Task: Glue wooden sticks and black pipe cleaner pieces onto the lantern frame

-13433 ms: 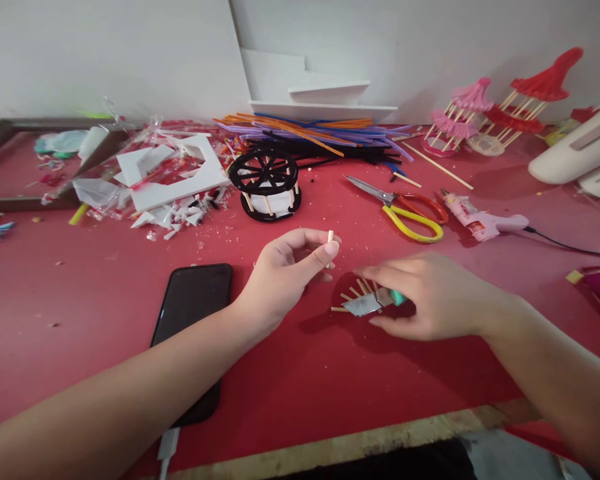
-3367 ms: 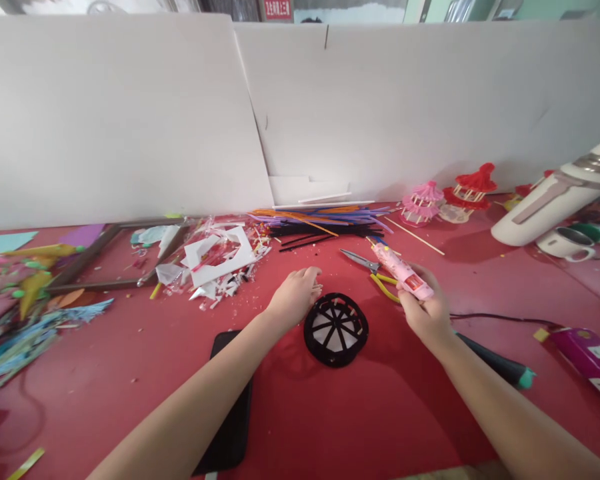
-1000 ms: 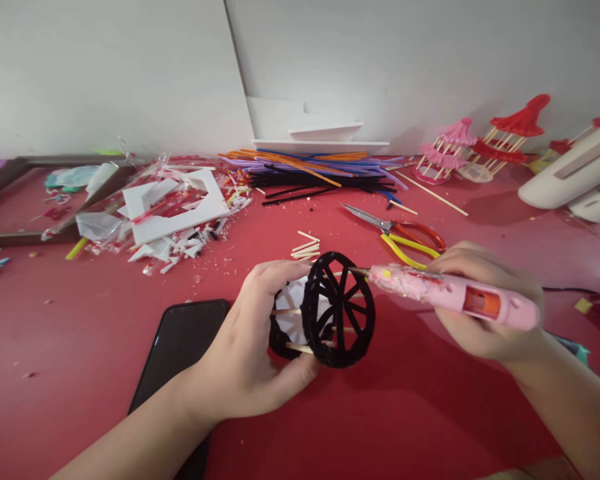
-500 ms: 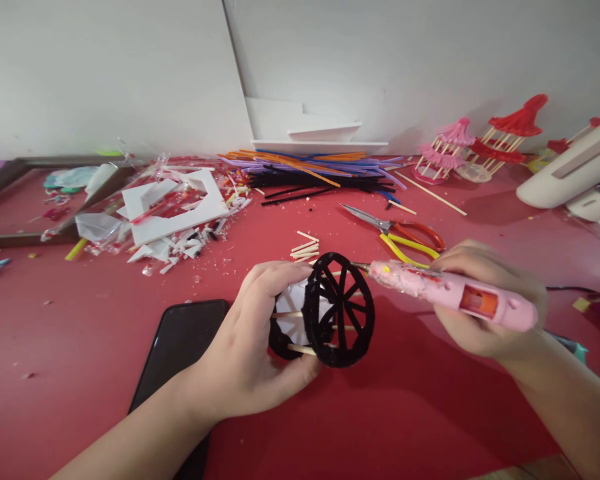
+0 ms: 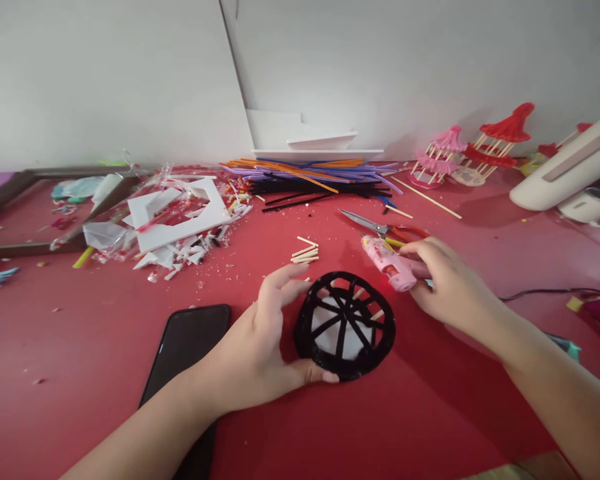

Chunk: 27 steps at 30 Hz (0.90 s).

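Note:
My left hand [image 5: 267, 343] grips the left side of a round black fuzzy-wire frame [image 5: 345, 343], thumb at the front and fingers behind. The frame has a spoked wheel on top, short wooden sticks as posts and a white disc at its base. It appears nearly upright on the red table. My right hand [image 5: 445, 280] has its fingers around the pink hot glue gun [image 5: 389, 261], tip pointing away, close to the scissors [image 5: 380, 227] with red and yellow handles. Several short wooden sticks [image 5: 305, 252] lie just behind the frame.
A black phone [image 5: 193, 347] lies beside my left forearm. White foam scraps [image 5: 180, 217] and a bundle of pipe cleaners [image 5: 310, 175] lie at the back. Small pink [image 5: 437, 157] and red [image 5: 500, 143] stick pavilions and a white flask [image 5: 563, 163] stand at the right.
The glue gun's tip has left the frame's rim; my right hand has brought it down beside the scissors. My left hand has tipped the frame back so its spoked wheel faces up.

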Available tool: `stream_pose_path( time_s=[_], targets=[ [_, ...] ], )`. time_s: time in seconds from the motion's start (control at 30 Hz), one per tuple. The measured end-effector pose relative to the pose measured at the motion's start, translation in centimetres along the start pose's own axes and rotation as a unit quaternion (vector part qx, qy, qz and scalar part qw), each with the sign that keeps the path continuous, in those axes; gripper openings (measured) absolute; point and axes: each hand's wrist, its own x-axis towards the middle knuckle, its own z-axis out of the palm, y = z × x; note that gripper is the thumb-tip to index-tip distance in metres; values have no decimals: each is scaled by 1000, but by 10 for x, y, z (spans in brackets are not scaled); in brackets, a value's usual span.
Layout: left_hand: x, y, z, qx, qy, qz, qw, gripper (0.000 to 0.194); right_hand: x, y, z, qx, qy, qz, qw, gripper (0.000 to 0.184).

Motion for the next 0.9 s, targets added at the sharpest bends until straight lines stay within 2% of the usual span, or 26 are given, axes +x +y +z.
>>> stream_pose_path(
  time_s=[0.13, 0.2, 0.23, 0.3, 0.37, 0.4, 0.5, 0.63, 0.7, 0.77, 0.83, 0.9],
  targets=[
    [-2, -2, 0, 27, -16, 17, 999, 132, -5, 4, 6, -5, -27, -14, 1000, 46],
    [0, -1, -4, 26, -17, 16, 999, 133, -7, 4, 7, -8, -36, -29, 999, 50],
    [1, 0, -8, 30, -9, 14, 999, 126, -7, 4, 7, -10, -38, -36, 999, 51],
    [6, 3, -14, 66, 39, -13, 997, 94, -7, 3, 5, -18, -35, -47, 998, 52],
    [11, 5, -19, 145, 91, -96, 981, 52, -6, 1, 2, -26, -22, -49, 998, 52],
    [14, 6, -20, 189, 92, -142, 967, 36, -4, 0, 0, -29, -13, -49, 998, 52],
    [21, 9, -18, 281, 20, -223, 933, 16, 0, -1, -5, -31, 31, -50, 998, 46],
    [29, 13, -12, 343, -72, -227, 909, 15, 6, -2, -7, -11, 106, -62, 992, 38],
    [34, 13, -11, 340, -108, -237, 904, 17, 8, -3, -7, 4, 131, -75, 989, 36],
    [39, 14, -12, 308, -105, -251, 912, 20, 9, -6, -6, 35, 151, -91, 984, 33],
    [45, 16, -14, 247, -50, -240, 937, 18, 9, -12, -7, 98, 159, -105, 977, 29],
    [51, 21, -16, 163, 16, -193, 968, 14, 10, -20, -10, 199, 132, -101, 966, 22]
  ],
)
